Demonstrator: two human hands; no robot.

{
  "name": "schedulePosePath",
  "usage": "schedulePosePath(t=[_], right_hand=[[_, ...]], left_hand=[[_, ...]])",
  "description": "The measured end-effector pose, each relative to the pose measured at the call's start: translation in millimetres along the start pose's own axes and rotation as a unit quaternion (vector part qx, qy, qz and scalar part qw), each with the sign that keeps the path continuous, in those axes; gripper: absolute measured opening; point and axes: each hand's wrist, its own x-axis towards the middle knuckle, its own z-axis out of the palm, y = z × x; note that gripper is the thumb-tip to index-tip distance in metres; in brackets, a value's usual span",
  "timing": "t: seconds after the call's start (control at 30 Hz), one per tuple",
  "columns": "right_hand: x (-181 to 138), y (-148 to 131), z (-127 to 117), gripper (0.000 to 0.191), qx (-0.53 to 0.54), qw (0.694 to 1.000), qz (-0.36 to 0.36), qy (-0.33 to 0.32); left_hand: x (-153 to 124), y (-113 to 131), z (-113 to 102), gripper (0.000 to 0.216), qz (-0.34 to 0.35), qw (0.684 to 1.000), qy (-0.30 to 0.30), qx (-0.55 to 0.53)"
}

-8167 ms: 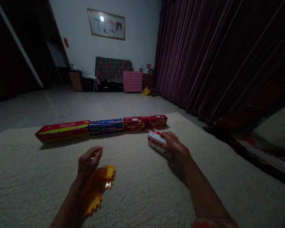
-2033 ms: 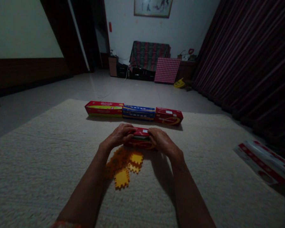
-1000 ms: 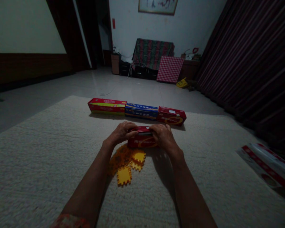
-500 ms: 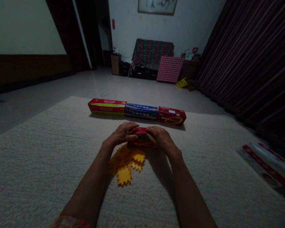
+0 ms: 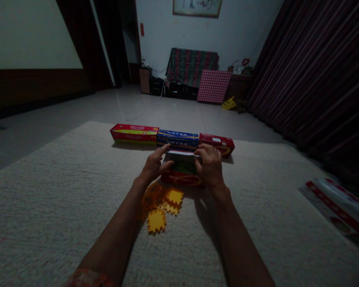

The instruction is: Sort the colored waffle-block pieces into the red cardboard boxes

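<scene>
The open red box (image 5: 179,178) lies between the fingers of the two hands, its near wall just below both thumbs. On the left hand (image 5: 152,164), thumb and forefinger stand apart: the forefinger reaches the raised lid (image 5: 181,153) at its left end, the thumb the near left edge. The fingers of the right hand (image 5: 211,165) bend over the lid's right end, with the thumb beside the opening; whether they pinch the lid, I cannot tell. Green contents (image 5: 184,166) show between the thumbs. Beyond the fingertips runs a row: a red-and-green box (image 5: 134,133), a blue box (image 5: 178,138) and another red box (image 5: 218,140). Nearer than the left fingers, yellow toothed pieces (image 5: 156,221) lie on the cream cover (image 5: 257,199).
</scene>
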Motion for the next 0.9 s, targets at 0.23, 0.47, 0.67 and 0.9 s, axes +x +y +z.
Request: schedulePosePath(t=[0.23, 0.47, 0.67, 0.9], right_hand=[[-4, 9, 7, 0.03, -0.037, 0.999, 0.01, 0.015], [-7, 3, 7, 0.041, -0.139, 0.985, 0.08, -0.059], [-11, 9, 15, 0.046, -0.153, 0.977, 0.13, -0.071], [-14, 22, 16, 0.045, -0.151, 0.973, 0.148, -0.093]], left_hand=[[-2, 10, -1, 0.045, 0.027, 0.995, 0.07, 0.067], [2, 27, -2, 0.015, 0.126, 0.981, 0.105, 0.1], [1, 11, 14, 0.025, 0.149, 0.984, 0.006, 0.095], [-4, 0, 18, 0.03, 0.078, 0.992, -0.028, 0.099]])
